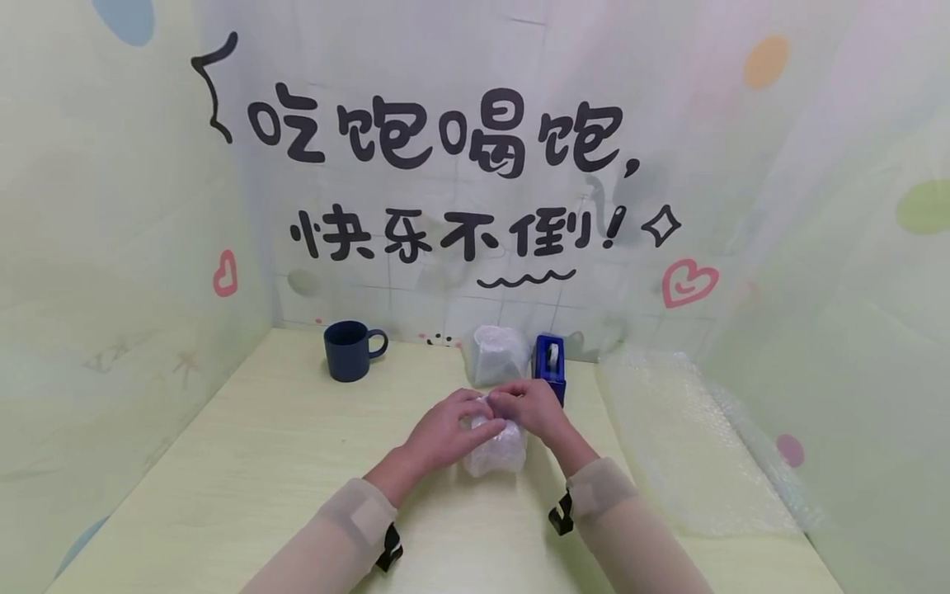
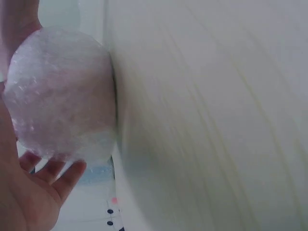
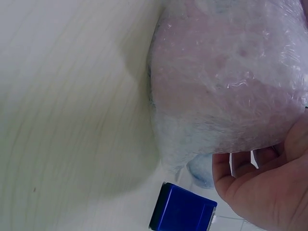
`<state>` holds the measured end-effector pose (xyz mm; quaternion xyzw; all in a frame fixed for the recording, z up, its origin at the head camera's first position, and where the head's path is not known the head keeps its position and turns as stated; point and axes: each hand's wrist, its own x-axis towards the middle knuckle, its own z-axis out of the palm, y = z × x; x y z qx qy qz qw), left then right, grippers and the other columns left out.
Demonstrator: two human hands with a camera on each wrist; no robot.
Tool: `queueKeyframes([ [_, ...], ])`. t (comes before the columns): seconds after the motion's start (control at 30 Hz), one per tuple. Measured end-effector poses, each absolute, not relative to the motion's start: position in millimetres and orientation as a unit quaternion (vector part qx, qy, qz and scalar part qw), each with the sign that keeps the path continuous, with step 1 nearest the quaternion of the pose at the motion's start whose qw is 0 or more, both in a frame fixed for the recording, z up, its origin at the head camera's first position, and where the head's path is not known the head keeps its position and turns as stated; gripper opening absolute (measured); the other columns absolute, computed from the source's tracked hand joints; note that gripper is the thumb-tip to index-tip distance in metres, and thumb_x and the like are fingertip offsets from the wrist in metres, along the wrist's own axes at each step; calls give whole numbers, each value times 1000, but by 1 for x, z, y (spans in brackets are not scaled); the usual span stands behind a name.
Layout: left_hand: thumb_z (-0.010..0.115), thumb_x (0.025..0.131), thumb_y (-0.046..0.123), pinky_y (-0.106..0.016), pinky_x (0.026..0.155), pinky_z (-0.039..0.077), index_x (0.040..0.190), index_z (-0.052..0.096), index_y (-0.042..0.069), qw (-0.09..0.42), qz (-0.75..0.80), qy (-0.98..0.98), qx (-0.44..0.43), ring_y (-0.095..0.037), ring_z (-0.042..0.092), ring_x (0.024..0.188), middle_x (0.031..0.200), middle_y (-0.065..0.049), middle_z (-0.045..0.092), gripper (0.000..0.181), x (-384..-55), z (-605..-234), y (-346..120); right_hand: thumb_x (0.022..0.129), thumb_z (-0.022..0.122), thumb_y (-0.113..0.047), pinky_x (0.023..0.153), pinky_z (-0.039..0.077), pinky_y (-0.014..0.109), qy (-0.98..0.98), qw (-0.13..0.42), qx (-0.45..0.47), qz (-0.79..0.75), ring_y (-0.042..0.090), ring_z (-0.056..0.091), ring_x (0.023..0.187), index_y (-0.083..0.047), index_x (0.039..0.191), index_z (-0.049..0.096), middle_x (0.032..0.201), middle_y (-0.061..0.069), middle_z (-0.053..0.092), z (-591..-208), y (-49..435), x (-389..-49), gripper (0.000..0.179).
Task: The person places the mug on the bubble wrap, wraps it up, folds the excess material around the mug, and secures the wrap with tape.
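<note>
A rounded bundle in clear bubble wrap (image 1: 497, 455) stands on the table in front of me; a pinkish tint shows through the layers, but its contents are hidden. My left hand (image 1: 445, 429) holds it from the left, thumb across the near side and fingers behind the top. From the right, my right hand (image 1: 530, 406) pinches the wrap at the top edge. In the left wrist view, the left fingers (image 2: 67, 180) lie along the side of the bundle (image 2: 62, 101). The right wrist view shows the right hand (image 3: 267, 190) against the wrap (image 3: 221, 91).
Behind the bundle stand another bubble-wrapped item (image 1: 499, 355) and a blue tape dispenser (image 1: 549, 381). A dark blue mug (image 1: 347, 353) is at the back left. A flat sheet of bubble wrap (image 1: 690, 445) covers the table's right side. Printed curtains (image 1: 445, 49) enclose the table.
</note>
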<state>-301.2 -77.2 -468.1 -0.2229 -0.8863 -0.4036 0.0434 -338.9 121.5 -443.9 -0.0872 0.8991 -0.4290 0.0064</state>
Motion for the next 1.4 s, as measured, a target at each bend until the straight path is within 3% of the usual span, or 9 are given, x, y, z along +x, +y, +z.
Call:
queueKeyframes([
  [0.1,74,102,48,-49,106,58,101,83,20,59,-412,-882,-223,-26,69,119,129,-4,72,30,-301,-467,-75,102,80,-30,90,62,36,900,2,-88,-427,21,75,106,-12,108,88,108,6,85,-445,121,-340,21],
  [0.23,76,101,49,-50,107,58,99,81,20,55,-412,-883,-219,-27,69,120,129,-5,71,30,-301,-465,-74,102,79,-31,91,62,38,902,-1,-91,-422,22,75,108,-13,108,88,109,6,85,-445,120,-341,21],
  [0.47,87,90,54,-54,116,53,112,77,21,5,-407,-885,-226,-29,63,134,146,-6,65,41,-300,-465,-82,103,79,-29,83,60,31,898,2,-95,-429,20,74,102,-10,107,88,107,7,85,-448,121,-342,21],
  [0.8,88,89,51,-54,116,53,123,71,22,-28,-408,-877,-253,-29,61,134,151,-6,57,47,-301,-466,-86,103,78,-31,84,60,32,898,4,-82,-433,22,74,106,-12,109,88,110,7,85,-449,122,-341,22],
  [1.13,84,92,44,-53,112,55,117,72,19,12,-404,-876,-264,-28,64,128,146,-7,61,36,-300,-463,-81,102,79,-31,80,59,29,899,-9,-85,-429,20,74,103,-12,107,88,108,6,85,-447,123,-345,21],
  [1.27,83,94,43,-54,113,54,119,70,21,-4,-416,-872,-259,-30,63,130,151,-7,58,35,-299,-464,-81,103,78,-33,86,61,34,896,-8,-86,-435,21,75,105,-13,111,88,110,6,85,-450,124,-344,24],
  [1.4,85,93,45,-57,117,51,125,67,23,-27,-435,-864,-252,-32,59,138,157,-9,53,43,-299,-468,-83,107,69,-37,98,61,47,907,-31,-97,-408,27,75,112,-13,116,86,118,8,83,-451,128,-339,31],
])
